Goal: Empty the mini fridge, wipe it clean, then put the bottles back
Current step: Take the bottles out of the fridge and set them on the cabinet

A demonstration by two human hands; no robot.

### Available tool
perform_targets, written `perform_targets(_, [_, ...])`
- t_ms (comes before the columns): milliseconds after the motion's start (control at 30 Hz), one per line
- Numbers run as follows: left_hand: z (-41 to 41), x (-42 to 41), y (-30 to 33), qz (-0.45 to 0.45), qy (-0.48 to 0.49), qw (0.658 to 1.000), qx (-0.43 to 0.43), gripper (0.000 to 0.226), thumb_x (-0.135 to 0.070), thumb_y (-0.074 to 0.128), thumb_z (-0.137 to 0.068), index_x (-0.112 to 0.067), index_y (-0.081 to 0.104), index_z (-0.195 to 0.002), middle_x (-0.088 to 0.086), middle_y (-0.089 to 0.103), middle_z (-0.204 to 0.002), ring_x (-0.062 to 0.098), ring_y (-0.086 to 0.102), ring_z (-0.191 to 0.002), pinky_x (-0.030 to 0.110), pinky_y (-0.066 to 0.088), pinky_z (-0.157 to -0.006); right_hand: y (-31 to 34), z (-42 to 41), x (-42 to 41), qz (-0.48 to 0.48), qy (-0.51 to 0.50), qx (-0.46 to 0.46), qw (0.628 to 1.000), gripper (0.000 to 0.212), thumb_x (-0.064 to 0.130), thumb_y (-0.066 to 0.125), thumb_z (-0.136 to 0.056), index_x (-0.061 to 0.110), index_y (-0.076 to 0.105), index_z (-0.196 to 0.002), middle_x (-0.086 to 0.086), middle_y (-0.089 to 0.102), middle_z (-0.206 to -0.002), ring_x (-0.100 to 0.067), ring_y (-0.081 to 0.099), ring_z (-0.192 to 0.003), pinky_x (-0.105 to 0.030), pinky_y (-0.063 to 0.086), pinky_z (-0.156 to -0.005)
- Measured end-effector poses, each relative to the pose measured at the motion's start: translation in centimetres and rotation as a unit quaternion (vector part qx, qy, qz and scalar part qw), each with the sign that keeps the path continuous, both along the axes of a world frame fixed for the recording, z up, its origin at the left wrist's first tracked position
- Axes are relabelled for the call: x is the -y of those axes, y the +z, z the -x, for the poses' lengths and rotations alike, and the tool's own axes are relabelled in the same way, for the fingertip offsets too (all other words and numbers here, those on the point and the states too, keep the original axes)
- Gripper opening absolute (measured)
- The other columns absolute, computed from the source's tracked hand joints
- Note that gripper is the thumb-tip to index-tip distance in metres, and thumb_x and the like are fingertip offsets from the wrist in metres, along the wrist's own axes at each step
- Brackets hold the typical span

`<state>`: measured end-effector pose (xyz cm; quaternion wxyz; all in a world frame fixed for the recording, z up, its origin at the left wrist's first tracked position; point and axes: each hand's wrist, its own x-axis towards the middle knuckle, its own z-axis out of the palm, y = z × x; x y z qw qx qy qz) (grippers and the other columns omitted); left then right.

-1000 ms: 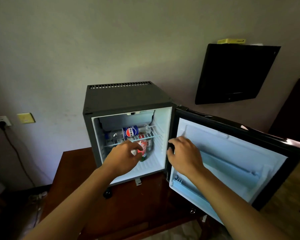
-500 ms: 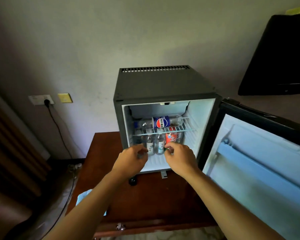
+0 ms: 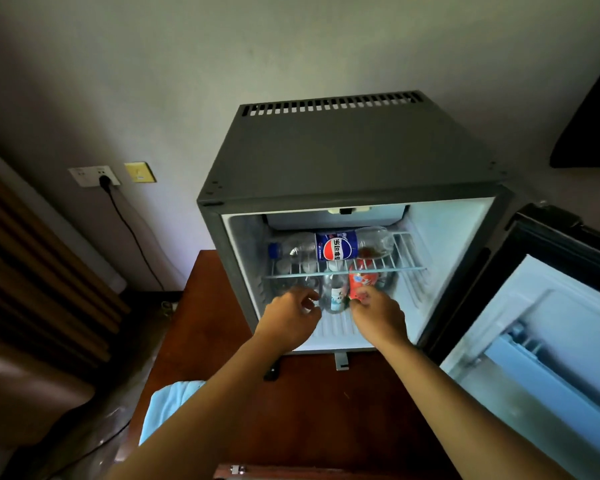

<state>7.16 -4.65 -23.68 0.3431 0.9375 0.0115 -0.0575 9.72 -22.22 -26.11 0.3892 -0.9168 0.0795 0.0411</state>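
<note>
The grey mini fridge (image 3: 343, 161) stands on a brown wooden table, its door (image 3: 548, 344) swung open to the right. A Pepsi bottle (image 3: 336, 245) lies on the wire shelf (image 3: 343, 271). Below the shelf stand several bottles: a clear one (image 3: 310, 289) at the left, a white-labelled one (image 3: 336, 296) in the middle, a red-labelled one (image 3: 361, 280) at the right. My left hand (image 3: 291, 320) has its fingers curled round the clear bottle. My right hand (image 3: 378, 317) grips the base of the red-labelled bottle. Both hands hide the bottles' lower parts.
A light blue cloth (image 3: 167, 410) lies at the table's (image 3: 326, 410) front left. A wall socket (image 3: 94, 175) with a black cable and a yellow plate (image 3: 140, 172) sit on the wall at left. A dark screen (image 3: 593, 126) hangs at upper right.
My right hand left the door edge and moved into the lower compartment onto the red-labelled bottle. My left hand shifted left onto the clear bottle. The camera came closer and turned left.
</note>
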Motion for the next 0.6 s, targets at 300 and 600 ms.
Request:
perform_targets(300, [-2.9,3.4,-4.1,-0.011,-0.012,0.997,-0.081,0.038,-0.04,0.06,-0.091,-0.032,0.055,-0.127,-0.011,0.063,-0.12,0.01,0.056,-0.09,0.024,0.041,-0.077,-2.8,-3.1,1.8,-0.077,-0.034,-0.042,0.996,0.046,0.031,0.059,-0.09,0.028,0.042,-0.133,-0.006,0.06,-0.124,-0.031,0.061,-0.103,-0.041,0.05,-0.088])
perform_targets(600, [-5.2,5.6,-6.2,-0.007,-0.021,0.994,-0.11,0.061,-0.035,0.061,-0.091,-0.028,0.038,-0.147,-0.003,0.053,-0.144,0.024,0.054,-0.125,0.033,0.043,-0.097,-3.8,-6.2,2.8,-0.124,-0.072,-0.038,0.989,0.046,0.035,0.055,-0.096,0.024,0.041,-0.138,-0.012,0.059,-0.125,-0.032,0.062,-0.104,-0.047,0.052,-0.089])
